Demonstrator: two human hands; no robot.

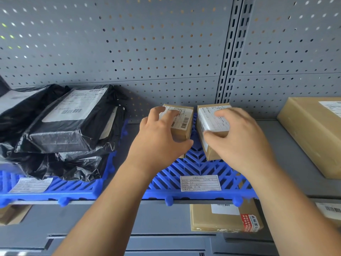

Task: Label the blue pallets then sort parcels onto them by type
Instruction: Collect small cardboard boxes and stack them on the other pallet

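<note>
Grey pegboard wall (129, 43), grey shelf (273, 132). Two blue pallets side by side, each labelled at the front edge. Left pallet (73, 187): stacked black poly bags (64, 122). Right pallet (193, 167): two small cartons at the back, narrow gap between them, bare slats in front. Left hand (160, 139) grips left carton (182, 124); right hand (239, 143) grips right carton (212, 121). Large carton (313, 133) on the shelf to the right, apart from the pallet.
</note>
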